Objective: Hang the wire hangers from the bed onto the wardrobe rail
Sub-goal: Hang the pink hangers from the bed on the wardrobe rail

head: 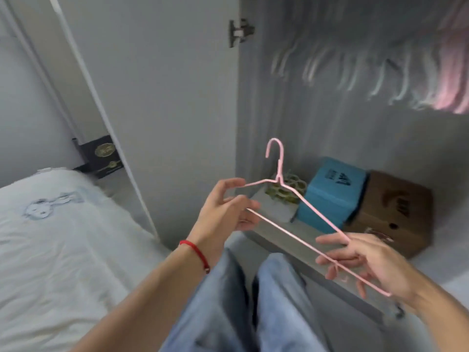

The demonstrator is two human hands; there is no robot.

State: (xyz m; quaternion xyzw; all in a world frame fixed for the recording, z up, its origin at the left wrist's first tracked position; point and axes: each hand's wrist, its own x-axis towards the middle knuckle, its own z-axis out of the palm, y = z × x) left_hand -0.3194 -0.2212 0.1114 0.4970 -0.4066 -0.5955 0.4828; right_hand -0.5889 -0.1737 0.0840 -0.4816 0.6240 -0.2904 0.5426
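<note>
A pink wire hanger [291, 226] is held level in front of the open wardrobe, its hook pointing up. My left hand [225, 207] pinches its left end between thumb and fingers. My right hand [363, 262] holds its right end, fingers loosely curled around the wire. Up at the right, several hangers [355, 72] hang in a blurred row on the wardrobe rail, white and pale green ones, with pink ones at the far right. The bed [50, 237] with white bedding lies at the left; no hangers show on the visible part of it.
The wardrobe door [162, 97] stands open between the bed and the wardrobe. On the wardrobe floor sit a blue box [332, 191], a brown box [396, 212] and a small green-ringed item [286, 190]. My legs in blue jeans are below.
</note>
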